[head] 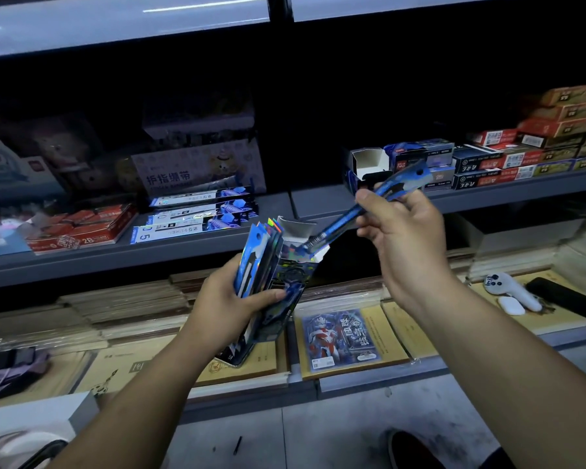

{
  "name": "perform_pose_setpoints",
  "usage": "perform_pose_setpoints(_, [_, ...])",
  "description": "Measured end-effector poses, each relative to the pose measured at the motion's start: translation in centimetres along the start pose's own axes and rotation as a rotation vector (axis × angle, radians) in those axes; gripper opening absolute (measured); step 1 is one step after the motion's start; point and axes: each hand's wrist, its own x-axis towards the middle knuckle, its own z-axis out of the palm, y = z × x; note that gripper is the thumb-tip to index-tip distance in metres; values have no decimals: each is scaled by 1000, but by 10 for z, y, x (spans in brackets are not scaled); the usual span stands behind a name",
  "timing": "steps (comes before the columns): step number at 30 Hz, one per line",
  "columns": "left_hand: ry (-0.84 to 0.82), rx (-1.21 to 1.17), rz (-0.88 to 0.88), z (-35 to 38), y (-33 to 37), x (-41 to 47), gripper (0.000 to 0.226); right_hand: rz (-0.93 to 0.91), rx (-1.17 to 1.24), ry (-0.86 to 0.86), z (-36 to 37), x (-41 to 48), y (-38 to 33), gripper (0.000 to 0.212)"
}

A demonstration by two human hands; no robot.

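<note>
Held a fan of blue packs together with an open box in the left hand, fingers wrapped round both, above the front edge of the bottom shelf. Pinched a long pen pack in the right hand (thumb and curled fingers near its upper end), tilted, lower tip at the box's open top, perhaps just inside.

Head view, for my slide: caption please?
Left hand grips an open blue holographic cardboard box; right hand holds a blue packaged pen.
</note>
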Motion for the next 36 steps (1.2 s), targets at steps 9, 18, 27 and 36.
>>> perform_pose_setpoints(9, [5,7,50,1,3,-4,56,-51,-264,-24,5,0,1,24])
perform_pose_setpoints(18, [10,-8,52,0,3,-3,56,-116,-244,-44,-3,7,0,11])
perform_pose_setpoints(27, [21,-12,7,-3,-3,-1,54,-185,-256,-202,-4,5,-7,26])
perform_pose_setpoints(36, [-5,17,-22,0,-3,0,51,-167,-280,-282,-5,3,-5,24])
